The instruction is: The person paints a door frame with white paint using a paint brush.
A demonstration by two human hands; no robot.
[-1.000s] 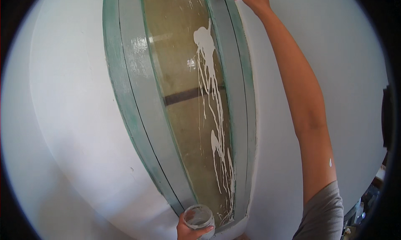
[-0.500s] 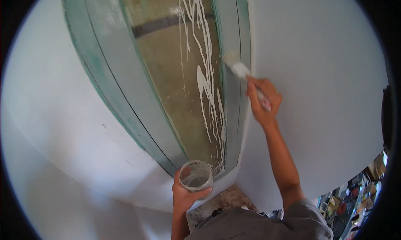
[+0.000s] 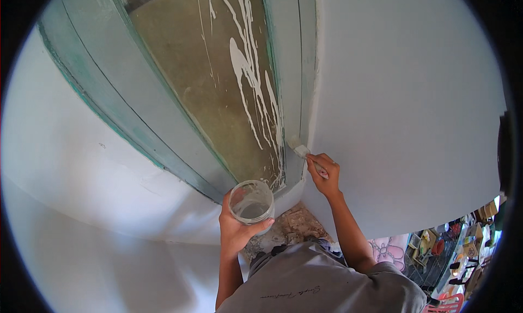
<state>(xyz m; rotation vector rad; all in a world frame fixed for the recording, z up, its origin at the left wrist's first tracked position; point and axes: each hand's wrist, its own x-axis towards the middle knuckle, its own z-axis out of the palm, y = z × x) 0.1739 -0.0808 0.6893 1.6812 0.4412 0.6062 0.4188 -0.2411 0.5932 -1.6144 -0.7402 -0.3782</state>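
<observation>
My right hand (image 3: 325, 175) grips the handle of a paintbrush (image 3: 300, 148). Its bristles meet the lower right part of a window frame (image 3: 293, 84), painted grey with green showing along its edges. My left hand (image 3: 237, 229) is wrapped round a clear jar (image 3: 251, 203) with grey paint at the bottom and smears on its inner wall. The jar is held just below the frame's lower end. White paint drips run down the brownish glass pane (image 3: 190, 68) beside the brush.
White walls (image 3: 403, 95) flank the window on both sides. Below my hands is a rough brown and grey surface (image 3: 298, 226). At the lower right are a pink cushion-like thing (image 3: 390, 251), a red plastic chair (image 3: 450, 303) and a clutter of small items (image 3: 463, 253).
My right hand has brought the brush down along the right side of the frame. The view has shifted, so the window sits higher and further left. The left hand still holds the jar.
</observation>
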